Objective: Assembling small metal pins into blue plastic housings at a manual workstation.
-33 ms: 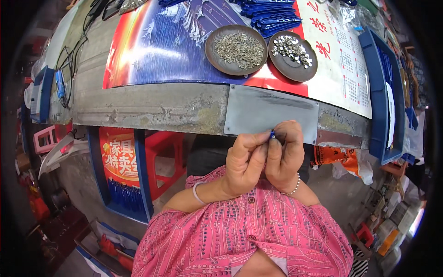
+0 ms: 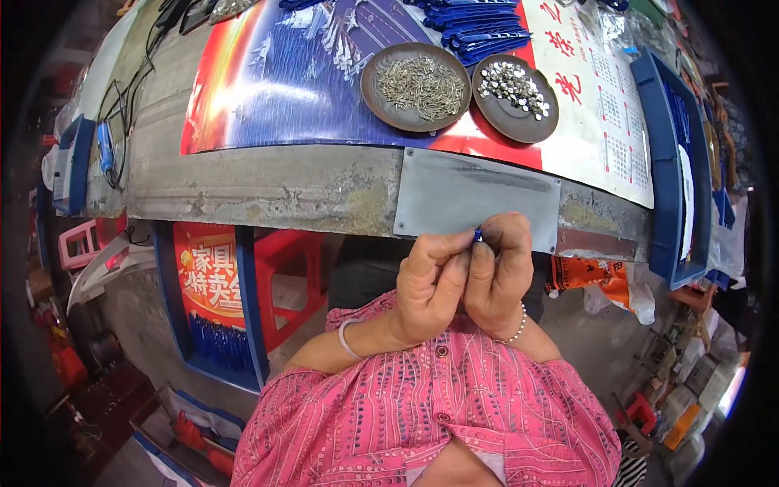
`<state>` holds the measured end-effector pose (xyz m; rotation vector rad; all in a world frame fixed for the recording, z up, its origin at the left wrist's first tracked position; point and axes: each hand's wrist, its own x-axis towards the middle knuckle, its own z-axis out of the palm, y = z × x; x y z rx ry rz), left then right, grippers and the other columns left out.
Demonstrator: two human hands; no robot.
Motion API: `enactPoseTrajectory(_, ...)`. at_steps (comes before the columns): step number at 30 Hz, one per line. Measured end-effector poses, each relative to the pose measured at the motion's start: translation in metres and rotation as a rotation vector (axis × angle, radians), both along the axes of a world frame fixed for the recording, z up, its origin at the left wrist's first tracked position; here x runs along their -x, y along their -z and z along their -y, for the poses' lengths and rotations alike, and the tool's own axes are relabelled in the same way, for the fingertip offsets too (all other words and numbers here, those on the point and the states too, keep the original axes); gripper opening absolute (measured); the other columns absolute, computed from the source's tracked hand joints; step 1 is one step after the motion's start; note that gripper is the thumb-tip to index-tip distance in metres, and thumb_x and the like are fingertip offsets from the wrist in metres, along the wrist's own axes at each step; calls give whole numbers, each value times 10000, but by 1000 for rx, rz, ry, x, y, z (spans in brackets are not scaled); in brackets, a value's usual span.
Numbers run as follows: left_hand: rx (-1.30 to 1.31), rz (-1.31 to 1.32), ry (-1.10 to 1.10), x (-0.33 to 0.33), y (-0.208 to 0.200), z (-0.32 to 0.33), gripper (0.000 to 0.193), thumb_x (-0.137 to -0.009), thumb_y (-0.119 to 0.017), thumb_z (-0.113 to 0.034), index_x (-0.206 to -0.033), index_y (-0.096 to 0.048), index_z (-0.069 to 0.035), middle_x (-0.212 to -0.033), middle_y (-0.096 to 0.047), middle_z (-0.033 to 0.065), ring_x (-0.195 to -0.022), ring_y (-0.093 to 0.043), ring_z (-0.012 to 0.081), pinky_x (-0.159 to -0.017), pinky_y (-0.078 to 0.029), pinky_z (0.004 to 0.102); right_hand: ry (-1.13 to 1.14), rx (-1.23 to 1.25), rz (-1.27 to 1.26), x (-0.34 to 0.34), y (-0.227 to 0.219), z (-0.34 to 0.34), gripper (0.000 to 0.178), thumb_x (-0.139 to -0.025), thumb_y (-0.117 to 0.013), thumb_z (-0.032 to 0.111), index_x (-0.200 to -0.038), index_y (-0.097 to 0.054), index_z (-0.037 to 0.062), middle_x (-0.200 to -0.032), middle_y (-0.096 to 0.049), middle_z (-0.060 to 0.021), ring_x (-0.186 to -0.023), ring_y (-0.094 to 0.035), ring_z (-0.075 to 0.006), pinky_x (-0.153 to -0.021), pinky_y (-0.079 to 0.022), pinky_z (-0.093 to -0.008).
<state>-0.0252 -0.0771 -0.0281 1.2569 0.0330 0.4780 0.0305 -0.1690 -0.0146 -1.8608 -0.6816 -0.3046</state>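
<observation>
My left hand (image 2: pixel 434 280) and my right hand (image 2: pixel 505 272) meet in front of my chest, at the near edge of the workbench. Between their pinched thumbs and fingers is a small dark blue piece (image 2: pixel 479 236) with a shiny metal bit; most of it is hidden, so its kind is unclear. Beyond them a grey metal plate (image 2: pixel 462 191) is fixed on the bench edge. Farther back, one round brown dish (image 2: pixel 372 101) holds many thin metal pins (image 2: pixel 418 88), and a smaller dish (image 2: pixel 519 130) holds small silvery round parts (image 2: pixel 513 88).
A printed poster (image 2: pixel 284 114) covers much of the bench, with bundled blue strips (image 2: pixel 479 32) at its back. Blue bins stand at the right (image 2: pixel 661 178) and far left (image 2: pixel 75 174). Below the bench are a blue tray (image 2: pixel 258 341) of blue pieces and a red stool (image 2: pixel 284 300).
</observation>
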Motion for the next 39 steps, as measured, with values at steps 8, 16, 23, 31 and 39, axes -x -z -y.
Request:
enactPoseTrajectory(8,-136,-127,-76,7,0,-5,219,-906,-493,10,-1124,-515,14,-918,-634,119,-807,-602,118,-716,-482,252,45,29,-476,4,-6,1,160,-884,-498,74,-930,-517,-79,-846,-533,-128,-751,-488,-208,-672,-396,-288)
enactPoseTrajectory(16,-29,39,-91,4,-4,-8,240,-870,-481,26,-1105,-524,9,-926,-627,134,-846,-638,204,-751,-482,286,104,94,-69,9,-8,-23,232,-962,-418,149,-823,-481,-25,-749,-474,-84,-695,-456,-185,-655,-382,-301)
enactPoseTrajectory(23,-342,-123,-241,59,1,-79,271,-874,-523,-103,-1122,-534,4,-956,-593,133,-790,-624,218,-702,-490,317,-474,-243,-454,-6,-10,-17,585,-984,-253,476,-899,-516,-40,-768,-510,-126,-638,-497,-211,-591,-401,-289)
enactPoseTrajectory(31,-1298,-712,-949,257,59,-298,153,-867,-491,-45,-991,-545,27,-880,-560,143,-779,-577,263,-729,-467,330,-456,167,-341,0,-21,-29,442,-997,-310,336,-992,-515,-55,-999,-528,-137,-834,-569,-208,-783,-458,-308)
enactPoseTrajectory(39,-1299,-1088,-960,381,105,-364,112,-818,-586,-94,-902,-611,-25,-884,-603,133,-854,-591,320,-757,-467,387,-580,332,-239,7,-36,-47,387,-975,-368,302,-897,-518,-46,-878,-510,-141,-851,-521,-238,-787,-411,-318)
